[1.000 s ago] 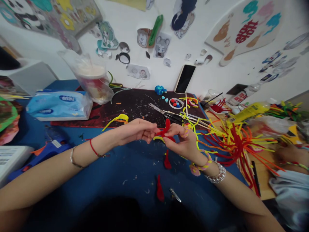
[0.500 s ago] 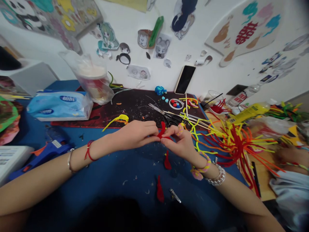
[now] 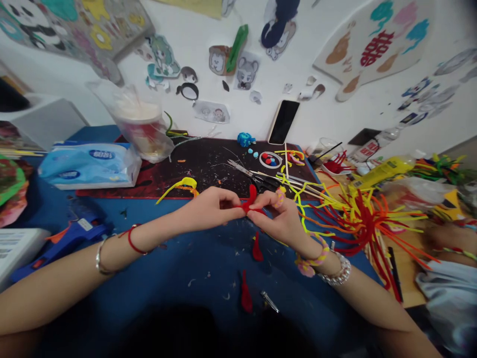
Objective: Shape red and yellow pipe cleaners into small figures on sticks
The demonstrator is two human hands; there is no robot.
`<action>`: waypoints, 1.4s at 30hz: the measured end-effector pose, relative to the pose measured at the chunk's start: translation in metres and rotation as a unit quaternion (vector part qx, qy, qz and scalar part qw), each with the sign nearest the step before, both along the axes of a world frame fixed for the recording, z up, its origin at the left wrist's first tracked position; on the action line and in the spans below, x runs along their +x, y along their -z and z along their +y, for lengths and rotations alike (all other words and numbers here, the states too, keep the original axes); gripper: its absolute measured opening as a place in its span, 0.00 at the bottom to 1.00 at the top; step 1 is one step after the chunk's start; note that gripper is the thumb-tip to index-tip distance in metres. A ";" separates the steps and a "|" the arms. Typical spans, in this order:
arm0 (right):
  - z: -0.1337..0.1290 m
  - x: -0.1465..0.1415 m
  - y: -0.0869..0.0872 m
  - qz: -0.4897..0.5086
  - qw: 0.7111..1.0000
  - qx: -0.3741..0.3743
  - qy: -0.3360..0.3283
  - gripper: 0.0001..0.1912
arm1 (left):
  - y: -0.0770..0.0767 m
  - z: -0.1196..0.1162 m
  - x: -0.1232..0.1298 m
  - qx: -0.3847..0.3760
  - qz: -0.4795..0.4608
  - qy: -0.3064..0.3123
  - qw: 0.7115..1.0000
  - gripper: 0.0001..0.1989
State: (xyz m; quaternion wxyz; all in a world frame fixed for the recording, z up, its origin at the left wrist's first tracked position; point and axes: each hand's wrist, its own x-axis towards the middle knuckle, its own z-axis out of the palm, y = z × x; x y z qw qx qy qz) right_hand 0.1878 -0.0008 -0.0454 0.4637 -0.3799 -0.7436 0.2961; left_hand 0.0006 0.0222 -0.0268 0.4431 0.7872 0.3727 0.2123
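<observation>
My left hand (image 3: pixel 210 209) pinches the left end of a small red pipe-cleaner piece (image 3: pixel 253 193), its thumb and forefinger meeting near the middle. From the other side my right hand (image 3: pixel 283 221), with a pink and yellow ring, pinches the same piece. One red loop points up between the fingertips, and part of the piece is hidden by the fingers. Below the hands on the blue mat lie two red petal-shaped pieces, an upper petal (image 3: pixel 257 250) and a lower petal (image 3: pixel 246 297). Beside the lower one is a metal hair clip (image 3: pixel 270 302).
Black-handled scissors (image 3: pixel 242 169) lie beyond the hands. Loose pipe cleaners (image 3: pixel 367 219) spread over the right side. A blue glue gun (image 3: pixel 70 238), tissue pack (image 3: pixel 89 164) and bagged cup (image 3: pixel 141 124) stand left. A phone (image 3: pixel 284 122) leans on the wall. Another person's arm (image 3: pixel 452 241) is at right.
The left fingers have shifted slightly on the red piece, and its upright loop shows more fully. Both hands still pinch it. The whole view has moved a little.
</observation>
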 end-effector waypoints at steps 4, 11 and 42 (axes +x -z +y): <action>0.002 0.002 0.000 -0.013 1.000 0.009 0.000 0.03 | -0.008 0.000 -0.002 -0.156 -0.076 0.004 0.985 0.12; 0.003 0.001 0.004 -0.014 1.000 -0.003 -0.012 0.03 | 0.004 0.001 0.001 -0.312 -0.168 -0.016 0.935 0.09; 0.001 -0.001 0.000 -0.008 0.991 -0.107 -0.079 0.04 | -0.008 0.010 -0.014 0.039 0.000 0.114 0.993 0.07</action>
